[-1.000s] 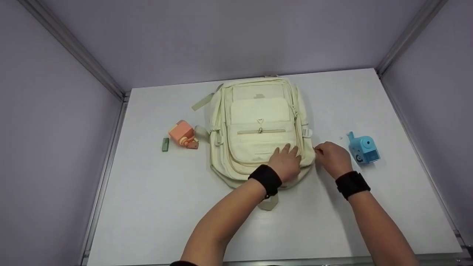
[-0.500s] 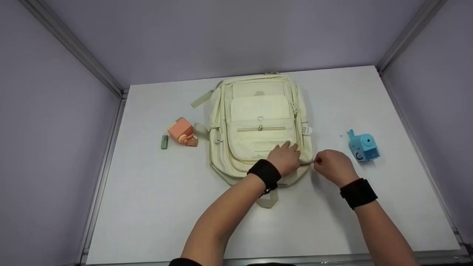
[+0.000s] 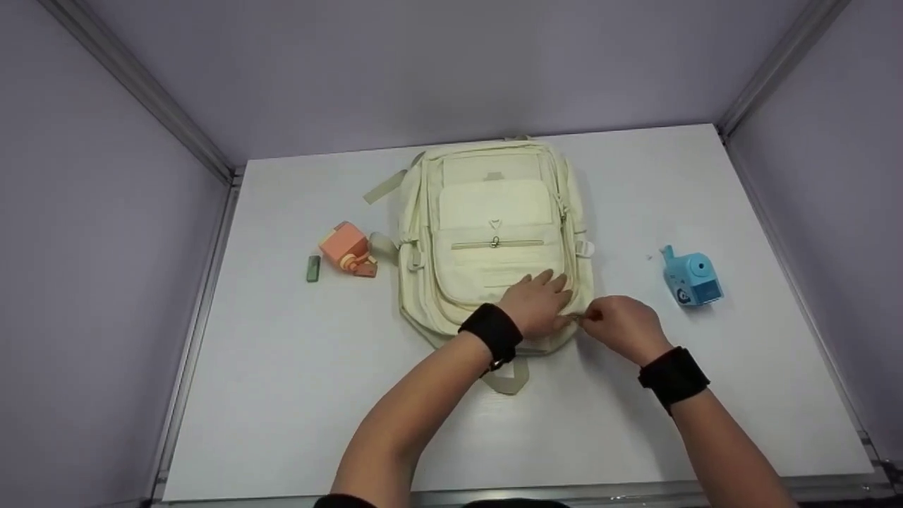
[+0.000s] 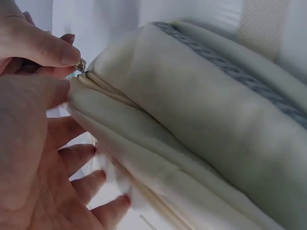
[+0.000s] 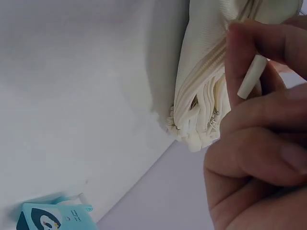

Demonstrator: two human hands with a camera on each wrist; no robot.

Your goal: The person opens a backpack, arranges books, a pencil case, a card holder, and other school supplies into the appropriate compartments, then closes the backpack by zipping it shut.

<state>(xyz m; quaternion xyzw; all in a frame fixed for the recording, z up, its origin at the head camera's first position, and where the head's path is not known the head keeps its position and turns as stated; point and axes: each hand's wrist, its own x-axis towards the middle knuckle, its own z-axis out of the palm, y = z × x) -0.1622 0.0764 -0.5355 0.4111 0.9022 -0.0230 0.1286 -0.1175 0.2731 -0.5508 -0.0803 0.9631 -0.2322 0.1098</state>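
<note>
A cream backpack (image 3: 494,204) lies on its back with its front pockets facing up. My left hand (image 3: 534,307) rests with spread fingers on the lower right of its front. Beside it, at the bag's lower right corner, my right hand (image 3: 624,324) pinches a zipper pull. The left wrist view shows the pull's metal link (image 4: 81,66) at the thumb tip, where the zipper seam (image 4: 120,96) runs along the bag's side. A pale tab (image 5: 252,76) of the pull sticks out between the right fingers in the right wrist view.
On the white table (image 3: 317,409), a blue pencil sharpener (image 3: 693,279) with a crank stands to the right. An orange crank sharpener (image 3: 346,248) and a small green block (image 3: 313,269) lie to the left. Grey panels (image 3: 106,247) enclose the sides and back.
My right hand has moved down and then left around the bag's lower right corner, pinching the zipper pull. The left hand has stayed on the bag's front, shifting slightly left.
</note>
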